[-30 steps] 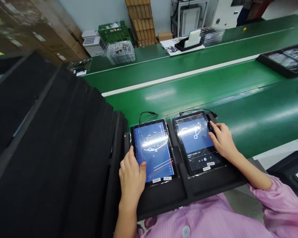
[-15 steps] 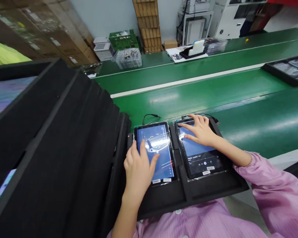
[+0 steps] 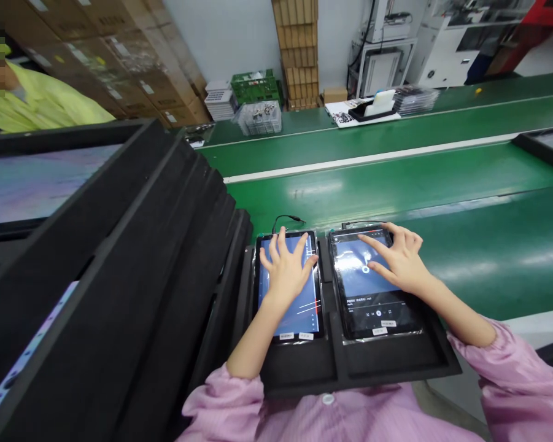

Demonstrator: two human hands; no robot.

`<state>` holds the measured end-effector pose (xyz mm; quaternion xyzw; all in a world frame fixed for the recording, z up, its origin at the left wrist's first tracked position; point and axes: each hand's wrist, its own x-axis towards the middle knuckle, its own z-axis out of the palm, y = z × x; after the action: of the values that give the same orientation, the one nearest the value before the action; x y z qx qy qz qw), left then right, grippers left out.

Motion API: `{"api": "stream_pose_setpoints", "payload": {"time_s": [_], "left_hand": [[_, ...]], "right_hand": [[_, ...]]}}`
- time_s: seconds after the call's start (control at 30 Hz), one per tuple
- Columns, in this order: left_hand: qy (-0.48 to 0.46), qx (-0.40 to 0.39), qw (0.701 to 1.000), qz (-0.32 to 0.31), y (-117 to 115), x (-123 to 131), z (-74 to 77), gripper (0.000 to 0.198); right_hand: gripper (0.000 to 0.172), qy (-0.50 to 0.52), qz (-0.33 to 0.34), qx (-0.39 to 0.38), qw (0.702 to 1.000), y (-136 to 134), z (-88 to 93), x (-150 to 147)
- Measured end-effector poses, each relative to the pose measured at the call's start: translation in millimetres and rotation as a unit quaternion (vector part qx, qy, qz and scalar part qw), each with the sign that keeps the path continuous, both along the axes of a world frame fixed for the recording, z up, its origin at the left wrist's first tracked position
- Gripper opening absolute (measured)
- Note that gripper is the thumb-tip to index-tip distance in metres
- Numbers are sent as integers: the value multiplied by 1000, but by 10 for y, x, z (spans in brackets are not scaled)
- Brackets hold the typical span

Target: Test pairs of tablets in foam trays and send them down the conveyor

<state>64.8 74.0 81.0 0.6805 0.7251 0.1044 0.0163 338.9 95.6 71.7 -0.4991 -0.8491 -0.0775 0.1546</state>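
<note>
Two tablets lie side by side in a black foam tray (image 3: 299, 368) in front of me, both screens lit. Over the upper part of the left tablet (image 3: 299, 307) is my left hand (image 3: 288, 270), fingers spread, holding nothing. My right hand (image 3: 402, 261) reaches across the right tablet (image 3: 363, 288), its fingers apart near the upper screen. That screen shows a music player with a note icon and playback buttons. Whether the fingertips touch the glass I cannot tell. White labels (image 3: 306, 336) stick to the tablets' lower edges. A short black cable (image 3: 289, 217) comes from the left tablet's top.
Stacked black foam trays (image 3: 166, 245) rise high on my left, the top one holding a lit screen. A green conveyor (image 3: 313, 190) runs behind the tablets. Across it stand clear plastic trays (image 3: 262, 118) and a green crate (image 3: 255, 88). A person in yellow (image 3: 46, 101) is at far left.
My left hand has moved up the left tablet toward its top. My right hand has shifted right, uncovering the note icon. The view has swung left, bringing more of the person in yellow into sight.
</note>
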Motion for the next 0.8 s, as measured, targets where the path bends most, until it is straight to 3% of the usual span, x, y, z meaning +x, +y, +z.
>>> {"api": "stream_pose_setpoints", "payload": {"time_s": [0.17,0.53,0.67,0.8], "left_hand": [[14,7,1000,-2,23,-19,-51,57],[17,-1,1000,10,1,-22,-12,57],[9,-8,1000,7,-5,-17,-3,56],[0,8,1000,5,-14,-39,-20,58]], "right_hand": [[56,38,-16,0,999,-100,-43,102],[51,66,-39,-5,997,-135,-79,87],[49,124,-14,3,992,-292,-99,162],[42,146,53,25,987,-552,-145,288]]}}
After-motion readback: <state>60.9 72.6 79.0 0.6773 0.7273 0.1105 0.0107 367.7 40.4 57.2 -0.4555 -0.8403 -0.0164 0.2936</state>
